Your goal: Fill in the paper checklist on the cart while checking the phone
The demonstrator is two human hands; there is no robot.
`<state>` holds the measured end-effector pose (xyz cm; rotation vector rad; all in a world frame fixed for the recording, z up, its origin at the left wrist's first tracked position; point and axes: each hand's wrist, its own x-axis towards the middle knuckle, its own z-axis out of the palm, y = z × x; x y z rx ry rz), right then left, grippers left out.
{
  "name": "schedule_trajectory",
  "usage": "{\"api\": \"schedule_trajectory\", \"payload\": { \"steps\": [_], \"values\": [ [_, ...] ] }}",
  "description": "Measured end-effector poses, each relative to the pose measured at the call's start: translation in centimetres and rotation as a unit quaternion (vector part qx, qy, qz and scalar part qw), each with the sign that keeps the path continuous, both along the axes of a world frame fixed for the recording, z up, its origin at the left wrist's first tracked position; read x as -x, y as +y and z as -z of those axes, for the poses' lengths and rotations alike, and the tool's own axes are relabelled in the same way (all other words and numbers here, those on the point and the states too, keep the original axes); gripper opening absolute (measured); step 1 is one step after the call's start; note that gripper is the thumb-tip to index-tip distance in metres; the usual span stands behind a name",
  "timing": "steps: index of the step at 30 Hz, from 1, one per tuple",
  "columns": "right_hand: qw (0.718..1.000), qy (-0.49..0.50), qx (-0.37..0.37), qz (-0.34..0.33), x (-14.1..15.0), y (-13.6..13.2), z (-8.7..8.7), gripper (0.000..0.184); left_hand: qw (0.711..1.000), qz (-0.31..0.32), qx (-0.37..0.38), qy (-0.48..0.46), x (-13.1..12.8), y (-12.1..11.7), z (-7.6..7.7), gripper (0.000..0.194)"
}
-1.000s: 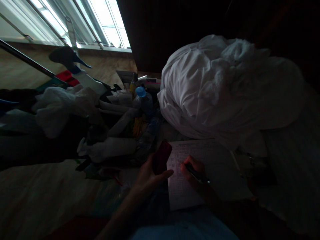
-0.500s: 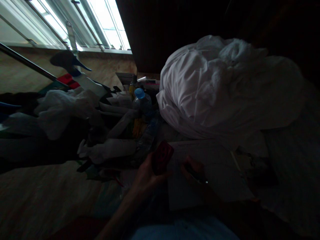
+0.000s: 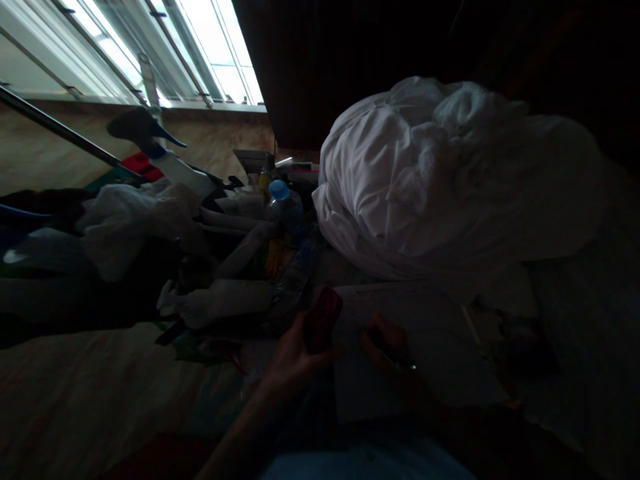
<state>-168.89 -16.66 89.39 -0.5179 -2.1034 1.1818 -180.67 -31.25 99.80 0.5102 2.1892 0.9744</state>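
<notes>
The room is dim. My left hand [image 3: 295, 357] is closed round a dark red phone [image 3: 323, 320], held upright just left of a sheet of paper [image 3: 425, 353]. My right hand [image 3: 385, 347] rests on that paper with its fingers pinched on a dark pen [image 3: 397, 357]. The paper lies on the bed in front of me, its print too dark to read.
A big heap of white bedding [image 3: 440, 180] rises behind the paper. To the left lies clutter: a clear bottle with a blue cap [image 3: 283, 203], white rolled items [image 3: 225, 297], a white bag [image 3: 125, 220], a spray bottle [image 3: 150, 133]. A window [image 3: 150, 53] is at upper left.
The picture has grown darker and the view has shifted slightly. The phone in my left hand has tilted a little. My right hand stays on the paper with the pen.
</notes>
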Motion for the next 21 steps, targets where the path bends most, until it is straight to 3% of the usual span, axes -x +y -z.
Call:
{"api": "schedule_trajectory", "payload": {
  "steps": [4, 9, 21],
  "values": [
    [1.000, -0.019, 0.018, 0.009, -0.1, 0.0, -0.2, 0.021, 1.000, -0.006, -0.015, -0.012, -0.2, -0.2, 0.4, 0.087],
    [0.998, -0.007, 0.050, -0.036, -0.3, -0.1, -0.8, 0.028, 0.999, -0.019, -0.030, -0.018, -0.4, -0.1, 0.5, 0.088],
    [0.998, -0.021, 0.018, -0.049, -0.5, 0.2, 0.1, 0.027, 1.000, -0.010, 0.008, -0.008, -0.6, 0.4, -0.1, 0.081]
  ]
}}
